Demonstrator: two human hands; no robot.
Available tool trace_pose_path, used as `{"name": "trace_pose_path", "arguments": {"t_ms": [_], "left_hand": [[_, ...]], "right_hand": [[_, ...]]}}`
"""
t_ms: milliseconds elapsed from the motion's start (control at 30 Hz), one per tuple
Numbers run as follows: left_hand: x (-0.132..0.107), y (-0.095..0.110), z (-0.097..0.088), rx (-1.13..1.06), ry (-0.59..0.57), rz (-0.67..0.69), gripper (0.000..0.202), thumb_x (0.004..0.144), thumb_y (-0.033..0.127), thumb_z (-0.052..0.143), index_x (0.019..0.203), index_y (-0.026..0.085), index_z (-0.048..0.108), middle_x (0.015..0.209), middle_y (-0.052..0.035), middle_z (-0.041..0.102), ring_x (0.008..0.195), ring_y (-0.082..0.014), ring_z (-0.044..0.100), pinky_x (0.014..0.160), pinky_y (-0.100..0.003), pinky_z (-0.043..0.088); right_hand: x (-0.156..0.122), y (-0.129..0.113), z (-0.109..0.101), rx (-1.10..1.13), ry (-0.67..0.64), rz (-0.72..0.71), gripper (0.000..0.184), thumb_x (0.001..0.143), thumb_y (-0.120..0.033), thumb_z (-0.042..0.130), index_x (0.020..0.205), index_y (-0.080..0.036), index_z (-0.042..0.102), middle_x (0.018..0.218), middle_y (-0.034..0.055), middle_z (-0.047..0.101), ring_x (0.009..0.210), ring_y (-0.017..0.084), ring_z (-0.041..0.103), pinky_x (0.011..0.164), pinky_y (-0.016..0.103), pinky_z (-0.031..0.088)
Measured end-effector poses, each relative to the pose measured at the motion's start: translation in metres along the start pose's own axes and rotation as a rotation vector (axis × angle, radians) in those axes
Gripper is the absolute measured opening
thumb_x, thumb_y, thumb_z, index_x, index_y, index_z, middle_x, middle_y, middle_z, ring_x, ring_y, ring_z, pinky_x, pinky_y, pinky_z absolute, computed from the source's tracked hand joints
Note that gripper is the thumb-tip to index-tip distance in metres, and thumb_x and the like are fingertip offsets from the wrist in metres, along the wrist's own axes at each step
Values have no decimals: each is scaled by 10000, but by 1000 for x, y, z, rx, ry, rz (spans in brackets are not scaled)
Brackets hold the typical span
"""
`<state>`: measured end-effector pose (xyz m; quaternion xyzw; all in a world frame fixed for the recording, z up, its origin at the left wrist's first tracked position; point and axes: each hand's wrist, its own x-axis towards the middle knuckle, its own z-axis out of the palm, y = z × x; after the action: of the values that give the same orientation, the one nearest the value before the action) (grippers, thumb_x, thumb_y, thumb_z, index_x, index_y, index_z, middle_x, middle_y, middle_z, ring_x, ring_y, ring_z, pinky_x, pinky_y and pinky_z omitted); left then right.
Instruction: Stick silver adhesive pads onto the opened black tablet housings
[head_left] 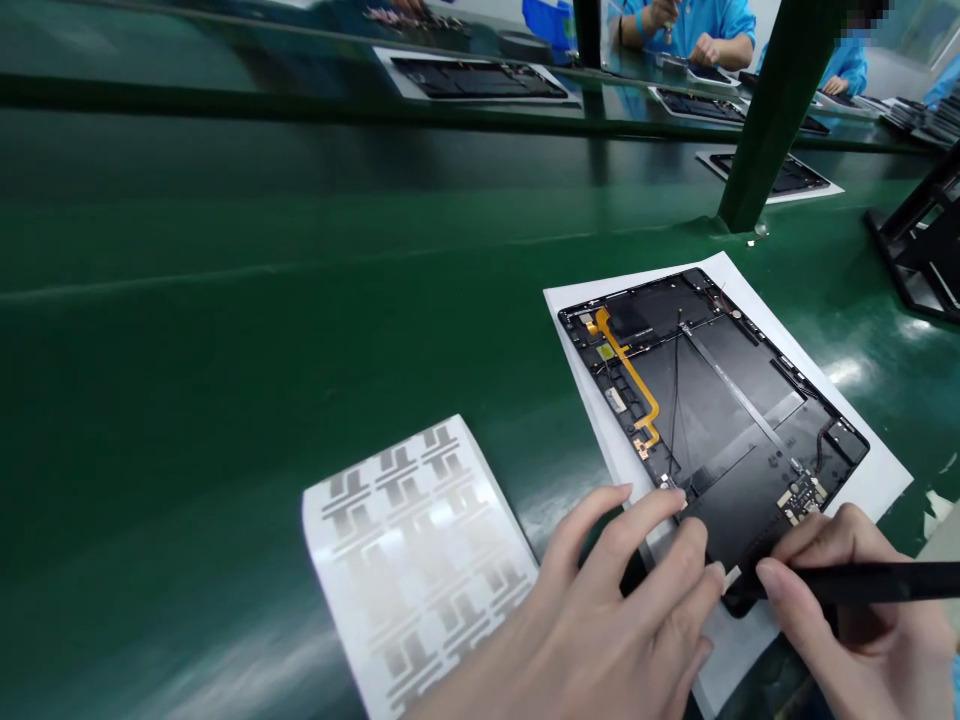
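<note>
On the green surface [225,300], we find an open tablet [697,420] on white paper [862,480]. Our left grip [600,610], fingers spread and open, steadies its edge; our right grip [847,620] closes on a black stylus [877,585] at its lower corner.

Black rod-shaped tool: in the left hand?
No, the black rod-shaped tool is gripped in the right hand, while the left hand rests on the open black tablet housing.

Head view, facing forward and down, close above tablet housing [712,430].
</note>
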<state>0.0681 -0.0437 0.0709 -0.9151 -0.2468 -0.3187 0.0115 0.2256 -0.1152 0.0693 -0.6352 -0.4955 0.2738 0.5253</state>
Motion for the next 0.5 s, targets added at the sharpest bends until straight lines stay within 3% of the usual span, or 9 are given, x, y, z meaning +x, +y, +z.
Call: {"name": "trace_pose_path", "arguments": {"t_ms": [167,333,500], "left_hand": [[-3,0,0,-7,-6,14,433,1011,212,290,858,229,695,898,10,668,953,-214,523,900,-365,340],[-8,-3,-2,-16,-36,27,357,1002,240,365,889,220,703,895,8,676,967,-211,541,914,-361,364],[-8,-9,-5,-22,-106,254,355,990,163,356,940,209,705,933,20,687,964,-181,561,990,-340,361]], "right_hand": [[4,0,-2,78,-22,-38,222,889,-272,637,693,-217,551,608,-26,563,512,105,498,469,215,381],[4,1,-5,62,-85,-27,205,894,-295,637,723,-219,552,635,-22,555,541,115,491,466,227,347],[15,3,-20,92,-219,-36,163,919,-359,596,811,-239,580,756,-14,586,685,129,559,595,219,431]]}}
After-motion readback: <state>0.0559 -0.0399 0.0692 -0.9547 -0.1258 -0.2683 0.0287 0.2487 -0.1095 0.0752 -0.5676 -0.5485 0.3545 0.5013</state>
